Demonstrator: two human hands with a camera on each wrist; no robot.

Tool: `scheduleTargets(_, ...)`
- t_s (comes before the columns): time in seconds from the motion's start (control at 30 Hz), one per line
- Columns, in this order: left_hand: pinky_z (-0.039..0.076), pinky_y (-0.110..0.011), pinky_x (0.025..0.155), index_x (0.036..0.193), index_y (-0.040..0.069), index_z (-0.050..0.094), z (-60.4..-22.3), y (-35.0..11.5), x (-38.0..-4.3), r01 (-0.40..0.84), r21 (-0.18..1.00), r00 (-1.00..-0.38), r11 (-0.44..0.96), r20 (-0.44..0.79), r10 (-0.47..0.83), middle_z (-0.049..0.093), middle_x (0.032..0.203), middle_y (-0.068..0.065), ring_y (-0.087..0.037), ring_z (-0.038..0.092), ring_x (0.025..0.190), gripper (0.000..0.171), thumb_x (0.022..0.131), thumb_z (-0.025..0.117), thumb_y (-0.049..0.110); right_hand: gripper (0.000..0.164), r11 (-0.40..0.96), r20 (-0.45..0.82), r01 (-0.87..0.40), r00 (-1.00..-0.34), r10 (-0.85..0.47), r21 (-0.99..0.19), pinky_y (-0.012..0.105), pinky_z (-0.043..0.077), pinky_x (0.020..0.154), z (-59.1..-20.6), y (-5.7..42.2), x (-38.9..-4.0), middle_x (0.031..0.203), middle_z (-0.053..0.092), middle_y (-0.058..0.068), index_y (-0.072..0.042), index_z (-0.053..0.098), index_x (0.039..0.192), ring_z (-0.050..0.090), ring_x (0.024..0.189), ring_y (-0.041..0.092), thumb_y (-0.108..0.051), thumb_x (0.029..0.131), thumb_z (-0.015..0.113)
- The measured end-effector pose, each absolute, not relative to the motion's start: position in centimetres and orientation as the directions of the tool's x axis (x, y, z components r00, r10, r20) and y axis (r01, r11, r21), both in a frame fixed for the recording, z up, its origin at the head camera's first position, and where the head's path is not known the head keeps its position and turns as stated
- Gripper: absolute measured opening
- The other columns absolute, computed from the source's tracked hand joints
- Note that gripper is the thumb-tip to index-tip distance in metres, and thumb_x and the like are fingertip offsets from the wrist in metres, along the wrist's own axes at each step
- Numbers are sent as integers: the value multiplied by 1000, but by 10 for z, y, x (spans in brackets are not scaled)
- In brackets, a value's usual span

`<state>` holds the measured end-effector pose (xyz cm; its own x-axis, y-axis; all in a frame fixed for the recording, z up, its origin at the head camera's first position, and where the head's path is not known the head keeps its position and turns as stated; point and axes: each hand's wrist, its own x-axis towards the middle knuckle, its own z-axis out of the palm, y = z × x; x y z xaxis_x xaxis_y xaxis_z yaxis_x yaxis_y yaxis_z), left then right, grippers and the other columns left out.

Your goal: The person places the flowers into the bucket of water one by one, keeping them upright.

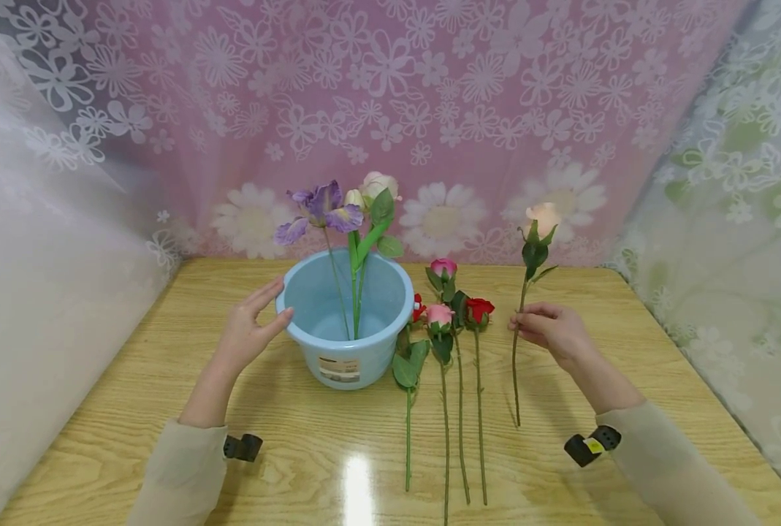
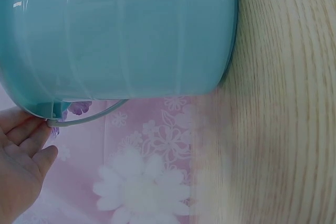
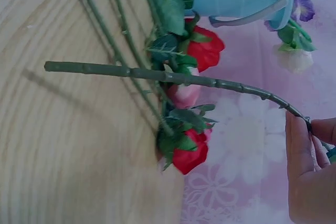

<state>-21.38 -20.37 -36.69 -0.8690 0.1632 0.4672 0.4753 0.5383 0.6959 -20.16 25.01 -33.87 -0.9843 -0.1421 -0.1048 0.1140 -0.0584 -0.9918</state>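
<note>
A light-blue plastic bucket [image 1: 344, 358] stands on the table with a purple iris [image 1: 324, 208], a cream-white flower [image 1: 380, 185] and a pale bud [image 1: 354, 199] upright in it. My left hand [image 1: 250, 325] rests its fairly straight fingers against the left of the rim, beside the handle's joint [image 2: 54, 111]. Between thumb and fingers, my right hand [image 1: 554, 334] pinches a peach rose [image 1: 543, 219] by its stem [image 3: 173, 78]. This rose is held upright, bloom on top, right of the bucket. In the right wrist view, the stem's cut end points toward the table.
Right of the bucket several artificial roses lie on the wooden table [image 1: 265, 467], stems toward me: a pink rose [image 1: 439, 315], a magenta rose [image 1: 443, 268] and a red rose [image 1: 479, 310] among them. A flowered pink curtain [image 1: 390, 88] hangs behind, with pale curtains at both sides.
</note>
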Motion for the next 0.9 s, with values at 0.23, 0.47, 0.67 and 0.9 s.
scheduleTargets(0.23,30,-54,94,127,-2,46,-367,-203,-214,489,683,-860,542,483,167,40,133,-18,-34,34,122,53,83,62,24,8,-181,-54,83,-985,-161,-980,22,49,73,-313,239,-200,86,65,3,-6,59,90,63,83,13,-1,87,54)
scheduleTargets(0.47,30,-53,95,127,-2,46,-367,-203,-214,486,677,-860,552,483,165,40,132,-16,-33,34,122,53,83,62,24,6,-155,40,-14,-985,-169,-988,22,49,75,-285,221,-201,88,64,3,-4,59,91,63,84,13,-4,85,57)
scheduleTargets(0.67,30,-52,95,127,-2,45,-367,-203,-213,482,685,-864,547,476,165,40,133,-15,-33,33,122,53,83,62,24,9,-189,102,-69,-980,-168,-980,23,49,74,-264,202,-205,90,63,6,-1,59,92,62,84,15,-5,84,59)
scheduleTargets(0.9,30,-53,95,127,-2,46,-366,-203,-213,485,677,-861,553,479,169,40,133,-16,-33,34,122,53,83,62,23,15,-248,148,-107,-977,-153,-963,24,49,74,-242,181,-209,90,63,10,3,60,95,62,83,17,-5,82,61)
